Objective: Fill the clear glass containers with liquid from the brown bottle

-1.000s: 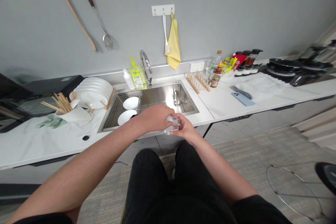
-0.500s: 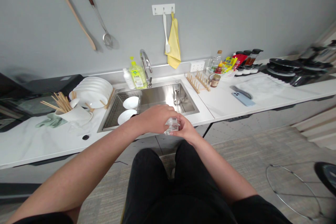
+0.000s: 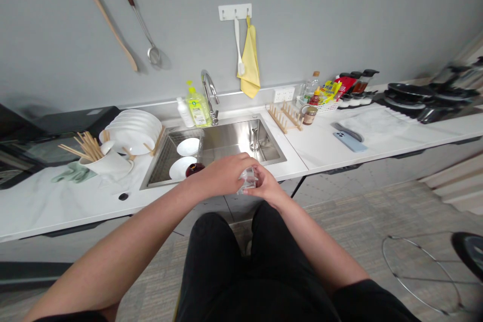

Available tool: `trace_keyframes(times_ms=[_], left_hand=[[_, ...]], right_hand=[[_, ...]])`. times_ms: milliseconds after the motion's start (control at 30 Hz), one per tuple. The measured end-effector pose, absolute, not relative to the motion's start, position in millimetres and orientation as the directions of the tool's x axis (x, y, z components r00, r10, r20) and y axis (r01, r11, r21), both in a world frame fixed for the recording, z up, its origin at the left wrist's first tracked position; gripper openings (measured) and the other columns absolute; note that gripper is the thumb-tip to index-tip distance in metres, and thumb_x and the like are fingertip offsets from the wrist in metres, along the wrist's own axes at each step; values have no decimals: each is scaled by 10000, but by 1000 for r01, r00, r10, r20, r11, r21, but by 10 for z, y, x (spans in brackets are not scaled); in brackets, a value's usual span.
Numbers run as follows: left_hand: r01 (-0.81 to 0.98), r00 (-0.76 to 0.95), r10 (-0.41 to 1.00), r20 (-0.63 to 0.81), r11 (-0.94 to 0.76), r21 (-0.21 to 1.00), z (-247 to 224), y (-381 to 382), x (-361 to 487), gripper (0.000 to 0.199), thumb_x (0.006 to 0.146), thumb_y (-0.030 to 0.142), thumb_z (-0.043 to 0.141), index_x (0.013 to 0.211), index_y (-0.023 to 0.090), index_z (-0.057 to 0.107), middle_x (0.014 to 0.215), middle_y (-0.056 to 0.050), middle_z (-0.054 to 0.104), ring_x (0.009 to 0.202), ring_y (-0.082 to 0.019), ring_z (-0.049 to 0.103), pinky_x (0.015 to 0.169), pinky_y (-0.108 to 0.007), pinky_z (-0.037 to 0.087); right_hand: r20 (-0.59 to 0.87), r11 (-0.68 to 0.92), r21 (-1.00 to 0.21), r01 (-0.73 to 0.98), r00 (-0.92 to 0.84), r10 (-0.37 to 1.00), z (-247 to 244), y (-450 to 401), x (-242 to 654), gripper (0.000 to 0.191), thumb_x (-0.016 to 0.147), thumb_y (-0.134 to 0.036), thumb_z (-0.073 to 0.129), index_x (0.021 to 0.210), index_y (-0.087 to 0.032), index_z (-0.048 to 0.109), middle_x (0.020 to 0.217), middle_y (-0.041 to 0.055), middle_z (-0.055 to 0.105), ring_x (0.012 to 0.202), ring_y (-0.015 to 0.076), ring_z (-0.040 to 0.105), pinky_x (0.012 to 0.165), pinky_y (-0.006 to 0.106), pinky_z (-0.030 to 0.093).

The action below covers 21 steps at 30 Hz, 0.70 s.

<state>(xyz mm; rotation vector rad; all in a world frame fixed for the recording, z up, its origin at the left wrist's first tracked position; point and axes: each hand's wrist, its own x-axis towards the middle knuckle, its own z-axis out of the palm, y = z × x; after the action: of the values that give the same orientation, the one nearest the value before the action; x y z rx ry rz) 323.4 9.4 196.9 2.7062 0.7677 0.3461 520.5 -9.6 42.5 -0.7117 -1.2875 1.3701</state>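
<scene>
A small clear container [image 3: 248, 179], which looks like a glass, is held between both hands just in front of the sink's front edge. My left hand [image 3: 227, 173] reaches across it from the left, with the back of the hand up and its fingertips hidden behind the hand. My right hand [image 3: 267, 186] wraps round it from the right, the fingers curled and the thumb below. Just left of my left hand, a dark red bowl [image 3: 192, 169] and two white bowls [image 3: 187, 147] sit in the sink's draining basket.
Behind my hands lies the steel sink [image 3: 230, 136] with its faucet [image 3: 209, 93]. Several white plates [image 3: 132, 131] stand in a rack on the left, near a pot of chopsticks [image 3: 107, 166]. A wooden rack [image 3: 285, 116] and a phone [image 3: 349, 141] are on the right counter.
My left forearm has dropped slightly, uncovering more of the dark red bowl. Both hands keep hold of the clear glass at nearly the same spot.
</scene>
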Motion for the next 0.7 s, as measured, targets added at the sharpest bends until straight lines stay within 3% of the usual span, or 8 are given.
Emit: trace_keyframes(times_ms=[133,233,300,400,467,600,700], left_hand=[[457,749,607,263,-762,459,1806,63,3175,677,874,183,802,1525,291,651,1513,-111,700,1390,-337,697,1177,-491,561],[561,574,758,310,-639,526,1673,43,3140,628,853,318,890,1448,278,694,1321,-95,778,1218,-340,765,1122,-523,594],[555,514,800,310,-585,591,1602,25,3117,570,871,258,839,1425,286,704,1220,-66,811,1153,-317,792,1117,-520,602],[427,560,757,337,-612,666,1537,-12,3090,694,867,140,751,1531,314,648,1399,-67,794,1343,-298,755,1242,-517,542],[379,548,749,371,-618,689,1504,-34,3090,753,857,162,792,1574,312,616,1501,-83,750,1416,-303,718,1277,-519,520],[410,425,821,380,-549,728,1422,-52,3096,612,840,258,882,1422,265,694,1325,-86,795,1308,-318,760,1235,-535,558],[345,476,804,356,-543,766,1351,-49,3058,527,901,200,771,1419,266,695,1407,-95,781,1380,-302,738,1274,-530,529]], right_hand=[[229,151,-943,-295,-250,941,448,-121,5218,817,627,-311,1121,1324,-296,695,1297,31,747,1137,232,719,943,334,588],[224,152,-946,-287,-238,945,462,-133,5225,836,611,-310,1130,1323,-305,692,1342,33,735,1140,229,715,910,313,586],[208,133,-948,-291,-248,946,471,-136,5221,850,611,-320,1133,1334,-311,685,1317,30,741,1086,223,725,879,311,589],[203,130,-950,-283,-244,948,491,-140,5212,848,602,-335,1139,1321,-310,690,1301,29,743,1049,218,729,867,314,591],[206,136,-953,-271,-250,946,509,-147,5212,836,610,-346,1135,1319,-309,695,1315,33,738,1069,223,727,877,317,593],[203,134,-956,-260,-258,945,528,-166,5215,850,613,-346,1131,1338,-316,689,1300,28,734,1113,235,718,884,318,590],[187,118,-957,-265,-253,949,527,-173,5207,859,606,-346,1136,1335,-315,682,1307,30,739,1106,236,726,883,322,592]])
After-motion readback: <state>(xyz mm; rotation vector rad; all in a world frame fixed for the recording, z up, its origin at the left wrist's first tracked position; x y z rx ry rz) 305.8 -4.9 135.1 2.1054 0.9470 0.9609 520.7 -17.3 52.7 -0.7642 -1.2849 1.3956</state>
